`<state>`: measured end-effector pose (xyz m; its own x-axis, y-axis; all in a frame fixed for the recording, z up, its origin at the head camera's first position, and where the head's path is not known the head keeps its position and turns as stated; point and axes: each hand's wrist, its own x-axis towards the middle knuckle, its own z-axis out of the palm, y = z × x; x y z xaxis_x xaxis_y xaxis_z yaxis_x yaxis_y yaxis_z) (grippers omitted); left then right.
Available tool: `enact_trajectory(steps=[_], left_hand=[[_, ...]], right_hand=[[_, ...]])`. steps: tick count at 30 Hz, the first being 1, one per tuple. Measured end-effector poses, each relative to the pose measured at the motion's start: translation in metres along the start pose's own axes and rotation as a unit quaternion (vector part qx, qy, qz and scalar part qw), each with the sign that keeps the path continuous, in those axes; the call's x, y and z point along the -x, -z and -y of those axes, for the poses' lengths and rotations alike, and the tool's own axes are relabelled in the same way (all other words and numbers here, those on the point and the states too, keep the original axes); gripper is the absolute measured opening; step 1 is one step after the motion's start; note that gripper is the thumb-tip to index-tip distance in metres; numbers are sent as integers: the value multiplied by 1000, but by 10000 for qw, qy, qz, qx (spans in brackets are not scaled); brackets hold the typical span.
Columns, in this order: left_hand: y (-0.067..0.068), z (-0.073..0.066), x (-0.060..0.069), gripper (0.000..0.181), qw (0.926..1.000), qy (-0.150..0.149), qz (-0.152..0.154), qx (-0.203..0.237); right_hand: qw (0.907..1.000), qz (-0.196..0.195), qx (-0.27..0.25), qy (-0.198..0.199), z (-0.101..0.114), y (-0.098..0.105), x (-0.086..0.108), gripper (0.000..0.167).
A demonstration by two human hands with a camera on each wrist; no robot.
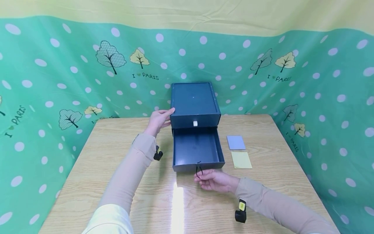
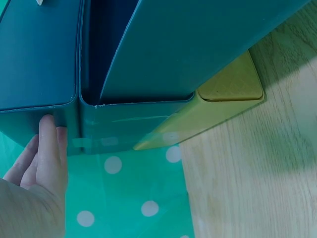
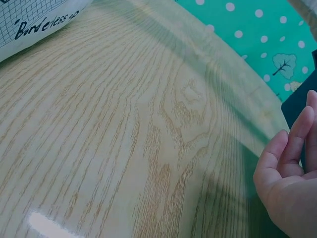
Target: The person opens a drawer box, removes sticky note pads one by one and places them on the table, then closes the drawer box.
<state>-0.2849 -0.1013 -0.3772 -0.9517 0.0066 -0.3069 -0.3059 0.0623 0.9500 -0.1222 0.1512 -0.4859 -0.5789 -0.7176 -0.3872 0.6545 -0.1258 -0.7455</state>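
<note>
A dark blue drawer box stands at the back of the table, its upper drawer shut behind a white knob. Below it, a lower drawer is pulled out, with nothing visible inside. My left hand presses the box's left side with fairly straight fingers; in the left wrist view those fingers lie against the side wall. At the drawer's front, my right hand holds a black cord loop with curled fingers. The right wrist view shows that hand's fingers but not the cord.
Right of the drawer lie a blue square of paper and a yellow one on the wooden table. A yellow box-like layer sits beneath the blue one. Green dotted cloth hangs behind and on both sides.
</note>
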Motion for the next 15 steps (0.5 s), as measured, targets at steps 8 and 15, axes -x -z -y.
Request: enact_trajectory(steps=[8, 15], left_hand=[[0, 0, 0, 65, 10000, 2, -16, 4], [0, 0, -1, 64, 10000, 13, -9, 9]], right_hand=[[9998, 107, 49, 131, 4, 2, -2, 23], [9998, -73, 107, 157, 5, 2, -5, 23]])
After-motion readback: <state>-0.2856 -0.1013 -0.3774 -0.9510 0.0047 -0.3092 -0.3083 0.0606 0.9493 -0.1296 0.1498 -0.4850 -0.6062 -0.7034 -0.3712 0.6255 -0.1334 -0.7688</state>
